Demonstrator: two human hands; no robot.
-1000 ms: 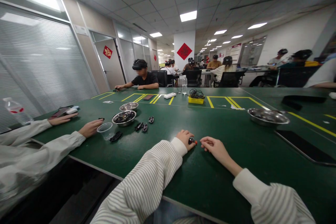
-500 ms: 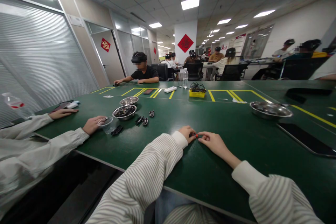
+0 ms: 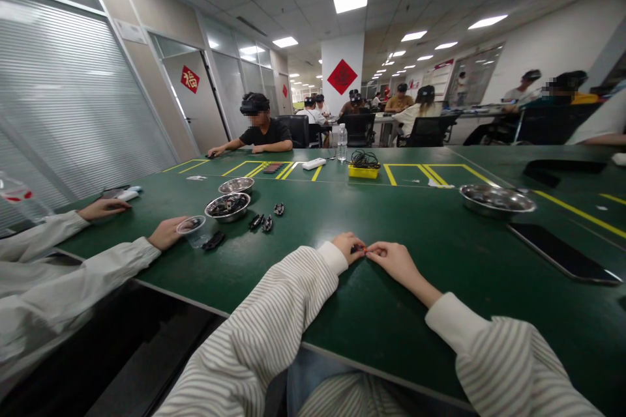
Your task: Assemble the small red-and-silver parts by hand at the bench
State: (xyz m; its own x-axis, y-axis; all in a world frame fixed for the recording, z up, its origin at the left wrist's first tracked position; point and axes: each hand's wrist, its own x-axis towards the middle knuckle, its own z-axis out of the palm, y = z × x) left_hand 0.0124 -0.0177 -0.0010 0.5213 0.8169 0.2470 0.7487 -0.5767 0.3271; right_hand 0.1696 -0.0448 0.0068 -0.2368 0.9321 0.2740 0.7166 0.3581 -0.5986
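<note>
Holding a small red-tipped piece [image 3: 360, 250] between both hands, well to the right of the steel bowl [image 3: 222, 218] filled with dark parts and somewhat nearer than it, low over the green table [image 3: 415, 215]. Left hand [image 3: 346, 247] clamped around the dark body; right hand [image 3: 391, 257] pinched at the red end, with most of the piece hidden behind fingers.

Just right of the steel bowl, three dark shell-like pieces [image 3: 267, 224]. In front of it, a flat black piece [image 3: 214, 240]; to its left and nearer, a clear plastic cup [image 3: 193, 233]. Farther left, a co-worker's hand [image 3: 169, 232], partly behind the cup, contact impossible to tell. Directly behind the bowl, a second bowl [image 3: 247, 190]. Beyond it and well right, a yellow tray [image 3: 363, 172] heaped with black cable [image 3: 364, 158]. Far right of it, a third bowl [image 3: 493, 210] and a dark phone [image 3: 557, 251], lying flat.
</note>
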